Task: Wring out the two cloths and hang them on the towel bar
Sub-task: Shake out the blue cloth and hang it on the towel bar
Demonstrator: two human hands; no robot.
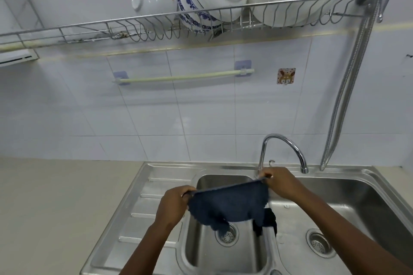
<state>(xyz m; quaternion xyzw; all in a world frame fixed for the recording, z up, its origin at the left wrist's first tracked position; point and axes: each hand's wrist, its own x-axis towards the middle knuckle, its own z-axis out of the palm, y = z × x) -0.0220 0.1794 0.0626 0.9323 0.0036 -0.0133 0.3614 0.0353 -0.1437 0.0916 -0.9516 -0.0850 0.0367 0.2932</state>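
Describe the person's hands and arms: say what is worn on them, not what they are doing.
Both arms are bare along their whole visible length; no sleeve shows. The left hand and right hand wear no gloves. No ring, watch or bracelet is visible on either hand or wrist, and no markings show.

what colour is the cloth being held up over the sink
Dark blue, seen in the head view: the cloth is stretched between the left hand and right hand.
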